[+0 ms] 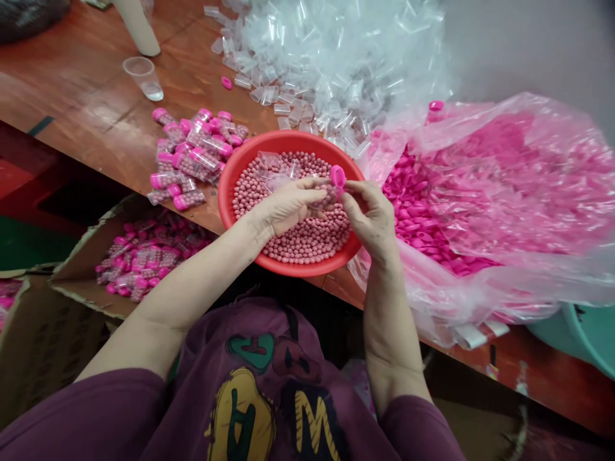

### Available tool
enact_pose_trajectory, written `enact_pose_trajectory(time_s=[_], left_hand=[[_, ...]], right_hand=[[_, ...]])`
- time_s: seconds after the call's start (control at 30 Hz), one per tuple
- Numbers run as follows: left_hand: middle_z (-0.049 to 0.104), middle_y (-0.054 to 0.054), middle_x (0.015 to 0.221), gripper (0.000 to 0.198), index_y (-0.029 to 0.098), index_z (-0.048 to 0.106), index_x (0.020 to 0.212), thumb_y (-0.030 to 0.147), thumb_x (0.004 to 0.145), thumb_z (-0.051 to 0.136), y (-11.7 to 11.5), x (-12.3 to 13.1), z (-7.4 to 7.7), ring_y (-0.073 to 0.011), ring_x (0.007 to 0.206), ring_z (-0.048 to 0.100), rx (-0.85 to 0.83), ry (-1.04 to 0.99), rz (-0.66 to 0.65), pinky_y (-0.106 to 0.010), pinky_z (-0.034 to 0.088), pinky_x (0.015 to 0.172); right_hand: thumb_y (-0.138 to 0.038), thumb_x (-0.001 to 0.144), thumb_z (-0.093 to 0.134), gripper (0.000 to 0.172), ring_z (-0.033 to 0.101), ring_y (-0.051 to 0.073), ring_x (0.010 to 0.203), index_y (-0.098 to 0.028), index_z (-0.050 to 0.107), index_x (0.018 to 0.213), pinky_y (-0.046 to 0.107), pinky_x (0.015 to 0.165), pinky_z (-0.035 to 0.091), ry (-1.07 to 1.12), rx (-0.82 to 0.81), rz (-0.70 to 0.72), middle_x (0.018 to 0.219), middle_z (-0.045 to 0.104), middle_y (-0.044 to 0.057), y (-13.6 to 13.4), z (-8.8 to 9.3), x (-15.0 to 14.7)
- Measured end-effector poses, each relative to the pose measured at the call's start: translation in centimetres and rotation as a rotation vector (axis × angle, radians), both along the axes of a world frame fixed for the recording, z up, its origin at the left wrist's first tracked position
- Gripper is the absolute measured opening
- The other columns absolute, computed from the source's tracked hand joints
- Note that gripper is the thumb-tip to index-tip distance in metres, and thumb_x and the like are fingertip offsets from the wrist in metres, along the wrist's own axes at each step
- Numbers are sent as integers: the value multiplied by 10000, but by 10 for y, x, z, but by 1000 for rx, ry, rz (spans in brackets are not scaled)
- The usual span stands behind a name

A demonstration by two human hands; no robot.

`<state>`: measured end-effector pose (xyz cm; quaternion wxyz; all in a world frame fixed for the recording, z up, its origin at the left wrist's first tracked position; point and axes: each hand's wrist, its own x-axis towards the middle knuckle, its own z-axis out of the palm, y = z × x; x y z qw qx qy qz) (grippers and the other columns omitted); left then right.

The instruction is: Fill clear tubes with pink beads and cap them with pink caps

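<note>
Over the red basin (225, 198) of pink beads (298, 246), my left hand (291, 208) grips a small clear container (328, 195) with pink beads inside. My right hand (369, 214) pinches a bright pink cap (337, 176) at the container's end. The cap is tilted, with its ring-shaped opening showing; whether it touches the container's rim I cannot tell. A few clear empty containers (276, 168) lie on the beads behind my left hand.
Filled, capped containers (192, 157) are heaped left of the basin, and more fill a cardboard box (81, 256) below. Clear tubes (336, 57) are piled behind. A plastic bag (519, 186) of pink caps lies right. A clear cup (144, 77) stands at the far left.
</note>
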<state>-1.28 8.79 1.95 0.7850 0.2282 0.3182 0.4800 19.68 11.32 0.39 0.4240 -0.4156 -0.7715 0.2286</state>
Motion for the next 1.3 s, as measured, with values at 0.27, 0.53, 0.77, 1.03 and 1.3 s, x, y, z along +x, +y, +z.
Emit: enact_pose_trajectory(time_s=[0.27, 0.53, 0.77, 1.03, 1.3], left_hand=[[794, -17, 927, 182, 154, 821, 1097, 75, 945, 759, 0, -1, -8, -99, 821, 735, 85, -4, -36, -235, 540, 766], [790, -35, 896, 82, 131, 784, 1028, 78, 1007, 726, 0, -3, -6, -107, 752, 756, 57, 36, -70, -232, 508, 643], [774, -4, 863, 65, 151, 778, 1015, 169, 1012, 840, -1, -1, -6, -88, 746, 739, 53, 65, -52, -242, 578, 792], [721, 15, 820, 87, 150, 739, 1019, 175, 1030, 823, -3, -1, -4, -85, 685, 726, 47, 25, -60, -202, 461, 601], [609, 30, 787, 129, 151, 752, 961, 119, 1081, 718, -12, 14, 3, -48, 627, 537, 189, 106, 86, -202, 399, 595]], right_hand=[[-775, 977, 792, 502, 760, 201, 857, -297, 773, 1125, 373, 834, 655, 101, -187, -26, 992, 813, 12, 1, -2, -7], [-552, 1070, 730, 295, 782, 240, 1026, -277, 808, 1142, 410, 921, 653, -40, -2, -62, 1157, 834, 69, -5, 8, 0], [-349, 1108, 636, 182, 787, 292, 1103, -295, 797, 1175, 508, 1057, 654, -255, 205, -73, 1155, 852, 88, -10, 14, 1], [-292, 1118, 590, 315, 783, 332, 1256, -324, 830, 1320, 595, 1172, 607, -260, 215, -5, 1299, 865, 90, -13, 20, -5], [-489, 1086, 727, 227, 797, 254, 964, -301, 853, 1072, 461, 936, 667, 67, 84, -187, 1041, 847, 51, -18, 10, -24]])
